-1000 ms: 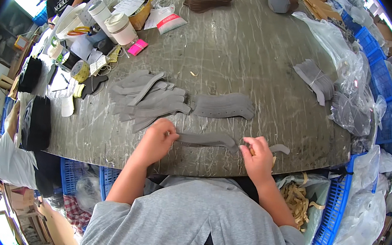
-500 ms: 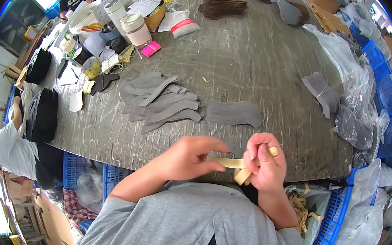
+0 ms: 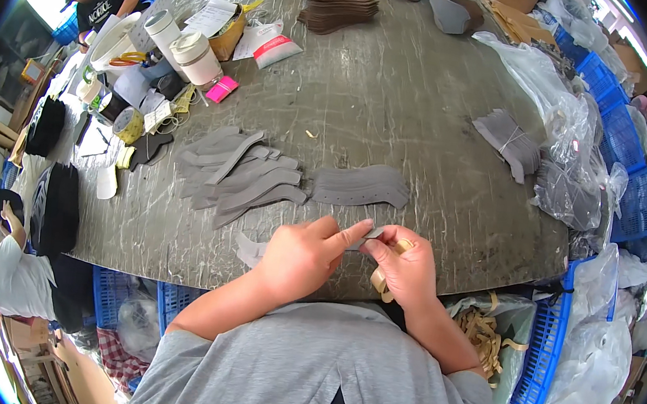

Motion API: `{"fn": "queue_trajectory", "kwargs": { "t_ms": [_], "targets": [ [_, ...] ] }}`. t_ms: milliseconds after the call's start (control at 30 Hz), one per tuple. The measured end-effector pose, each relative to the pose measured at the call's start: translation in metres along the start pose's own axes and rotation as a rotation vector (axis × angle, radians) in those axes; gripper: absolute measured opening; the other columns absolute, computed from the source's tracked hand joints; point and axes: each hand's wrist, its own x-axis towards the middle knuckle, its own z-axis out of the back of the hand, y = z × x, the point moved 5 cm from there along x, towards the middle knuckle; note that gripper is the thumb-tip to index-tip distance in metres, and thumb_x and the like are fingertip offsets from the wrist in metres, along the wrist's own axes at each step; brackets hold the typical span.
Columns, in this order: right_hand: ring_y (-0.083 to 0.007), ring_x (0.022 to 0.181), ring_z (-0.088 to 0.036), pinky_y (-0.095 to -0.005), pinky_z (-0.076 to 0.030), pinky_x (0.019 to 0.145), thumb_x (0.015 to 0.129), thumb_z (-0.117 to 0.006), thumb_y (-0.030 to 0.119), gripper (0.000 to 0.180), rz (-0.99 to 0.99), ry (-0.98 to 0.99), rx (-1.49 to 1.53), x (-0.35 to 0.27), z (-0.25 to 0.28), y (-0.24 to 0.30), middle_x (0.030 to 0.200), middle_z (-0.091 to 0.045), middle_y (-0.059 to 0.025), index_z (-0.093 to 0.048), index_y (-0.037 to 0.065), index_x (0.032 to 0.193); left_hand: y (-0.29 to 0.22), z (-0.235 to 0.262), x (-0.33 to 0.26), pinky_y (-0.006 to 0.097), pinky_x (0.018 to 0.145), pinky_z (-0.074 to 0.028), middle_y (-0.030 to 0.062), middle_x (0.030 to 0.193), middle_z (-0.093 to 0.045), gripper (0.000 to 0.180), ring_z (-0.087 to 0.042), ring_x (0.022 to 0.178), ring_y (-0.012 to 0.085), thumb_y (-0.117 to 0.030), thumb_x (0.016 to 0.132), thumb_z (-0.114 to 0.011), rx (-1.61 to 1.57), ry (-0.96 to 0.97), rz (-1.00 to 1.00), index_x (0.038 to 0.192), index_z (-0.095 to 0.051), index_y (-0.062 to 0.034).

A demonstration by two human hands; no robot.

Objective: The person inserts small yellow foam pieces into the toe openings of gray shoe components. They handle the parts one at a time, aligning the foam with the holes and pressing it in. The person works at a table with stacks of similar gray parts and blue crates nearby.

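A grey curved cut piece [image 3: 250, 250] lies across my left hand [image 3: 303, 257], its tail sticking out on the left near the table's front. That hand is closed around it, index finger stretched toward the piece's other end. My right hand [image 3: 404, 271] pinches that end and also keeps a pale yellow strip [image 3: 380, 281] looped in its fingers. Just beyond lie a loose pile of similar grey pieces [image 3: 242, 170] and, to its right, a neat row of overlapping grey pieces [image 3: 361, 185]. Part of the held piece is hidden under my left hand.
A tied grey bundle [image 3: 508, 142] lies at right beside clear plastic bags [image 3: 575, 205]. Brown stacked pieces [image 3: 336, 8] are at the far side. Cups, a white jar [image 3: 196, 58] and tape crowd the left. A blue crate [image 3: 543, 367] stands by my right arm. Two people are at left.
My left hand has left the yellow strip and now holds a grey piece. Both hands have come together over it, the strip remaining in my right hand. The view has shifted slightly.
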Motion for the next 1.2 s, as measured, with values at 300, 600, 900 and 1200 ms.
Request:
{"fn": "queue_trajectory", "kwargs": {
  "t_ms": [300, 600, 900, 1200],
  "targets": [
    [-0.0038, 0.067, -0.052, -0.0236, -0.043, 0.057, 0.093, -0.067, 0.007, 0.011, 0.088, -0.035, -0.186, -0.001, 0.004, 0.005, 0.077, -0.066, -0.0013, -0.066, -0.004, 0.091, -0.007, -0.014, -0.004, 0.034, 0.046, -0.05, 0.0045, 0.078, -0.055, 0.07, -0.059, 0.053, 0.0196, -0.006, 0.072, -0.066, 0.236, 0.136, 0.025, 0.141, -0.053, -0.0179],
    [-0.0108, 0.063, -0.054, -0.0279, -0.043, 0.055, 0.09, -0.064, 0.0, 0.003, 0.473, -0.156, -0.422, -0.002, -0.006, 0.012, 0.076, -0.061, -0.0082, -0.061, -0.002, 0.089, -0.007, -0.015, -0.003, 0.038, 0.05, -0.052, 0.0093, 0.077, -0.058, 0.069, -0.062, 0.058, 0.0265, -0.003, 0.077, -0.065, -0.111, 0.092, 0.05, 0.144, -0.047, -0.0059],
    [-0.0061, 0.064, -0.046, -0.0244, -0.038, 0.056, 0.093, -0.056, 0.0, 0.005, 0.267, 0.078, -0.027, 0.002, -0.006, 0.004, 0.075, -0.053, 0.0, -0.057, 0.003, 0.09, -0.003, -0.007, -0.004, 0.032, 0.063, -0.051, 0.0101, 0.084, -0.064, 0.058, -0.062, 0.068, 0.0234, 0.002, 0.081, -0.068, -0.632, 0.111, 0.168, 0.137, -0.053, -0.0005],
    [-0.0058, 0.061, -0.044, -0.0227, -0.038, 0.052, 0.093, -0.044, 0.005, 0.01, -0.057, 0.206, 0.341, 0.001, -0.008, -0.01, 0.085, -0.056, -0.0025, -0.055, 0.007, 0.092, 0.002, 0.01, 0.017, 0.036, 0.061, -0.053, 0.0088, 0.102, -0.063, 0.026, -0.065, 0.074, 0.0256, -0.003, 0.075, -0.079, -0.402, -0.016, -0.109, 0.098, -0.069, -0.0083]
  ]
}}
